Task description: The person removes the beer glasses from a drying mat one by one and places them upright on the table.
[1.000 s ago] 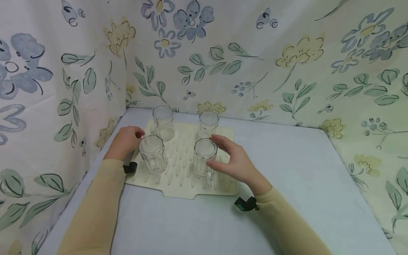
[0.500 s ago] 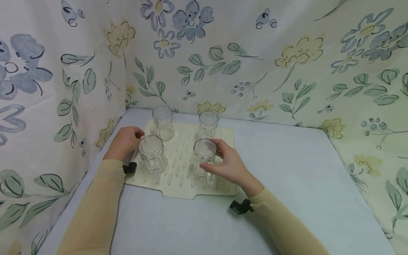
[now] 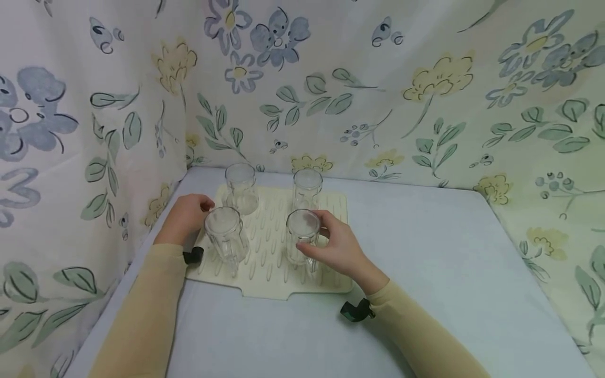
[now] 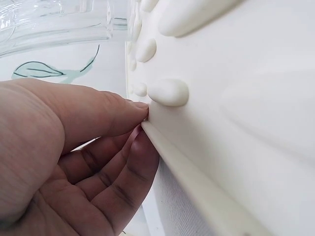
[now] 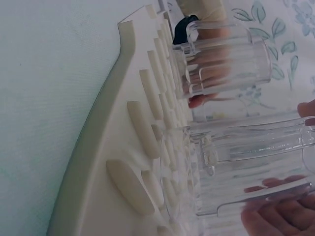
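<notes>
A cream drying mat (image 3: 264, 287) with raised oval ridges lies on the table, bearing several clear glass mugs turned upside down. At its left side my left hand (image 3: 185, 216) pinches the mat's edge; the left wrist view shows the thumb on the ridged face of the mat (image 4: 236, 103) and the fingers beneath. My right hand (image 3: 340, 249) grips the front right mug (image 3: 301, 227), thumb on the near side and fingers behind. In the right wrist view that mug (image 5: 246, 142) has its mouth down on the ridges.
Beside the left wrist stands the front left mug (image 3: 224, 226). Two further mugs, a back left mug (image 3: 241, 181) and a back right mug (image 3: 307, 184), stand behind. A pale cloth covers the table (image 3: 425, 247); a floral curtain (image 3: 368, 110) borders its back and sides.
My right hand has moved left and its spread fingers have closed round the front right mug. My left hand has stayed at the mat's edge. The head view has tilted slightly.
</notes>
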The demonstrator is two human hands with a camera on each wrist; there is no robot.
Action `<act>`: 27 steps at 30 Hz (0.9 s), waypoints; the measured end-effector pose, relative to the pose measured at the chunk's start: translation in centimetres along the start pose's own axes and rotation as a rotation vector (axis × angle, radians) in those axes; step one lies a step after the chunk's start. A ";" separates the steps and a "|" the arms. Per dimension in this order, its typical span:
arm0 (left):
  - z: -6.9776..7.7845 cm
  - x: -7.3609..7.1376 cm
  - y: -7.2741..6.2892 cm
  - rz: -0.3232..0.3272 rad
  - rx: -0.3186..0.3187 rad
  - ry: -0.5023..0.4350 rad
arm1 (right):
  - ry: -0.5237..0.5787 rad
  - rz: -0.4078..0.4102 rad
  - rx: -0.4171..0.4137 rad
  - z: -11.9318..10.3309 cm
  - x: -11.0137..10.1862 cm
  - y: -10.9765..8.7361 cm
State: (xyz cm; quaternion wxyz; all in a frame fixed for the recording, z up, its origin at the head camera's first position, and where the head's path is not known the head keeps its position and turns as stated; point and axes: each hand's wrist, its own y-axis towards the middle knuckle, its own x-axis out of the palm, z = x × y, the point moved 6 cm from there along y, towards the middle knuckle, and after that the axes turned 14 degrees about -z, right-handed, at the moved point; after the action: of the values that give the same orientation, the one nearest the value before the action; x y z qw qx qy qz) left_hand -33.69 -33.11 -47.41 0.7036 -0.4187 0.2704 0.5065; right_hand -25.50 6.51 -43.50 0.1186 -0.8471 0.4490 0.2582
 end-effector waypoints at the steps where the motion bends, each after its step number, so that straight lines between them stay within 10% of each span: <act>1: -0.1 0.1 0.0 -0.001 -0.001 -0.001 | -0.002 -0.001 0.006 0.0 0.0 0.0; 27: 0.6 0.1 -0.3 0.026 0.020 0.014 | -0.007 0.052 -0.072 -1.5 -1.6 -1.1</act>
State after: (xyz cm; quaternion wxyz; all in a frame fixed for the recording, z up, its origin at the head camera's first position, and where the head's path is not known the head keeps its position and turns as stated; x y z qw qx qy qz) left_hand -33.41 -32.60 -47.11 0.6993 -0.4114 0.2858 0.5099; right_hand -24.84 7.61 -41.44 0.0830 -0.8379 0.4609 0.2803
